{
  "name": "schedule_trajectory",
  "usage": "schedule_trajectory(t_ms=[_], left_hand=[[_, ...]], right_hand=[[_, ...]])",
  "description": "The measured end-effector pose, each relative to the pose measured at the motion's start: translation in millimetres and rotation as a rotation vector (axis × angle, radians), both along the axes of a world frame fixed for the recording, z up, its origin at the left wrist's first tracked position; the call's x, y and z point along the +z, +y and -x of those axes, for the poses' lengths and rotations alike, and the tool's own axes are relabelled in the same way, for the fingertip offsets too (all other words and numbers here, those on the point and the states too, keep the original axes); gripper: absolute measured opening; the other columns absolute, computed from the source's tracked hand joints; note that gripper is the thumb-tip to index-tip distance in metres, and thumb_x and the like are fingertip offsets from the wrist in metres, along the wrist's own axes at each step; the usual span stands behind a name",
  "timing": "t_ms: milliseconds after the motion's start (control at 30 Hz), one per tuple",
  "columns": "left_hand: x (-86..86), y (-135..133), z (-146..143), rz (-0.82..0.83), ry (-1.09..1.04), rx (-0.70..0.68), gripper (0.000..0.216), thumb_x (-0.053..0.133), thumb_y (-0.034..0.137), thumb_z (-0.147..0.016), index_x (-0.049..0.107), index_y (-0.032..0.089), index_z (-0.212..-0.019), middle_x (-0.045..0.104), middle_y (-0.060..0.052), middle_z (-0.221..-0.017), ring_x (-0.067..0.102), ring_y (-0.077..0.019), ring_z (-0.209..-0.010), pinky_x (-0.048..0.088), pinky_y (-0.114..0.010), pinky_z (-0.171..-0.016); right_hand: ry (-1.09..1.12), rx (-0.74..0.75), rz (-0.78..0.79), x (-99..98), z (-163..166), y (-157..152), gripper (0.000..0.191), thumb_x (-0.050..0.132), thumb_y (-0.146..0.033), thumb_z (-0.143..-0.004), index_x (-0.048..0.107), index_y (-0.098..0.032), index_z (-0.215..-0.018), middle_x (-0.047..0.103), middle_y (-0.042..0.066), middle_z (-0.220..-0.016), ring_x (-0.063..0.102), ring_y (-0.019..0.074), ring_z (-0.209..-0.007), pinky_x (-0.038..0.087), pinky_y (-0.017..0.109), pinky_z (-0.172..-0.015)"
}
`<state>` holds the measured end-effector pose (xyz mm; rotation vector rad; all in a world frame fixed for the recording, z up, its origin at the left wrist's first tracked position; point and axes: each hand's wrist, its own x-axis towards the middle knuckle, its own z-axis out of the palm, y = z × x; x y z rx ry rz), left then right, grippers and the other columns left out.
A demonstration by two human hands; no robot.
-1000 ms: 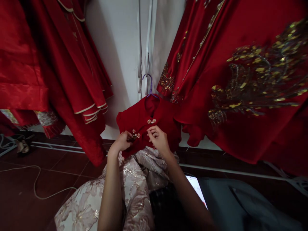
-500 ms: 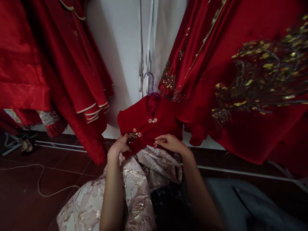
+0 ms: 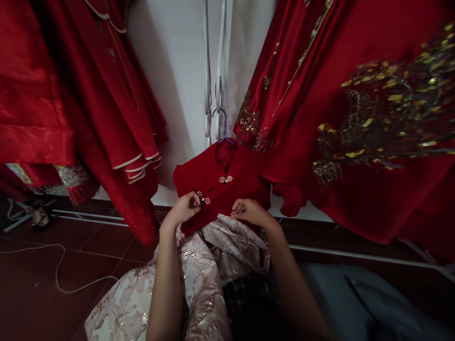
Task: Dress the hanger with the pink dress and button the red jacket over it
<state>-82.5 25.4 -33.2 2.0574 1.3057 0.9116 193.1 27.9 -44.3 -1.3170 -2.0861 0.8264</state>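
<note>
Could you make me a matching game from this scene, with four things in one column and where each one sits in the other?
Things:
1. left hand
2. right hand
3. purple hanger
4. white cord

Places:
A. lying on the dark red floor at the left
B. at the collar of the small red top, hooked up by the wall
C. on the pearl clasp at the top's left side
D. on the top's lower edge, above the pale floral skirt

Pairs: 1-C, 2-D, 3-B, 4-A
</note>
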Motion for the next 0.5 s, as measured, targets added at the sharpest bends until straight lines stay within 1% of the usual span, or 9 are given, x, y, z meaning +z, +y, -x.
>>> schedule_trajectory(t_ms=[67, 100, 133, 200, 267, 367, 400, 433, 500], left_hand=[[-1.0, -0.8, 0.2, 0.015, 0.009, 0.051, 0.038, 0.065, 0.014, -0.058, 0.05, 0.017, -0.092, 0.051, 0.003, -0.075, 0.048, -0.0091, -0.064, 0.037, -0.019, -0.059], [-2.4, -0.9, 1.2, 0.028, 0.026, 0.088, 0.044, 0.067, 0.013, -0.054, 0.049, 0.017, -0.095, 0.05, 0.003, -0.075, 0.048, -0.009, -0.063, 0.037, -0.02, -0.059], [-4.3, -0.7, 2.6, 0.048, 0.046, 0.114, 0.047, 0.068, 0.013, -0.053, 0.048, 0.017, -0.096, 0.05, 0.003, -0.076, 0.047, -0.009, -0.063, 0.038, -0.02, -0.059], [-9.2, 0.2, 5.9, 0.12, 0.085, 0.118, 0.042, 0.069, 0.016, -0.053, 0.049, 0.017, -0.091, 0.051, 0.003, -0.074, 0.048, -0.0091, -0.062, 0.038, -0.02, -0.057], [-14.2, 1.5, 8.3, 0.217, 0.121, 0.084, 0.035, 0.068, 0.019, -0.056, 0.05, 0.017, -0.085, 0.053, 0.004, -0.07, 0.049, -0.0095, -0.059, 0.037, -0.02, -0.054], [-18.6, 3.2, 8.2, 0.302, 0.163, 0.052, 0.024, 0.064, 0.019, -0.059, 0.052, 0.017, -0.081, 0.052, 0.005, -0.06, 0.049, -0.0097, -0.053, 0.035, -0.019, -0.049], [-18.7, 3.4, 7.4, 0.316, 0.173, 0.048, 0.021, 0.062, 0.017, -0.06, 0.053, 0.017, -0.079, 0.052, 0.005, -0.058, 0.049, -0.0097, -0.052, 0.035, -0.019, -0.048], [-18.0, 3.3, 6.3, 0.329, 0.183, 0.047, 0.018, 0.061, 0.016, -0.06, 0.054, 0.016, -0.077, 0.052, 0.004, -0.057, 0.049, -0.0097, -0.051, 0.035, -0.019, -0.047], [-14.2, 2.3, 4.4, 0.356, 0.205, 0.048, 0.017, 0.06, 0.014, -0.058, 0.056, 0.016, -0.074, 0.055, 0.003, -0.057, 0.051, -0.01, -0.051, 0.035, -0.019, -0.047]], right_hand=[[0.0, -0.014, -0.022, 4.4, -2.0, -1.2, 0.021, 0.072, -0.028, -0.062, 0.064, -0.016, -0.076, 0.068, 0.004, -0.071, 0.063, 0.0152, -0.068, 0.048, 0.025, -0.063], [0.0, -0.017, -0.024, 5.9, -2.7, -1.5, 0.02, 0.072, -0.029, -0.062, 0.065, -0.016, -0.077, 0.068, 0.004, -0.072, 0.063, 0.0157, -0.068, 0.048, 0.025, -0.063], [0.002, -0.019, -0.027, 7.0, -3.5, -1.5, 0.02, 0.072, -0.029, -0.063, 0.065, -0.017, -0.077, 0.069, 0.004, -0.072, 0.064, 0.016, -0.068, 0.049, 0.025, -0.063], [0.02, -0.036, -0.055, 9.4, -5.1, -1.0, 0.019, 0.071, -0.03, -0.064, 0.066, -0.017, -0.077, 0.069, 0.004, -0.072, 0.064, 0.0161, -0.068, 0.049, 0.025, -0.063], [0.069, -0.103, -0.131, 14.7, -7.4, -1.4, 0.019, 0.07, -0.032, -0.066, 0.067, -0.018, -0.078, 0.07, 0.003, -0.073, 0.064, 0.0158, -0.067, 0.049, 0.026, -0.063], [0.186, -0.234, -0.243, 32.7, -10.6, -10.5, 0.024, 0.069, -0.038, -0.067, 0.068, -0.018, -0.08, 0.07, 0.004, -0.077, 0.064, 0.016, -0.068, 0.05, 0.028, -0.064], [0.226, -0.233, -0.234, 41.2, -10.6, -16.6, 0.026, 0.069, -0.039, -0.067, 0.068, -0.018, -0.081, 0.071, 0.005, -0.079, 0.064, 0.0162, -0.069, 0.05, 0.028, -0.065], [0.262, -0.193, -0.192, 50.1, -9.4, -23.8, 0.027, 0.069, -0.04, -0.067, 0.068, -0.018, -0.081, 0.071, 0.005, -0.081, 0.065, 0.0164, -0.07, 0.051, 0.029, -0.066], [0.325, -0.045, -0.055, 66.8, -2.0, -39.3, 0.027, 0.07, -0.04, -0.067, 0.067, -0.017, -0.082, 0.071, 0.005, -0.081, 0.065, 0.0167, -0.073, 0.052, 0.029, -0.069]])
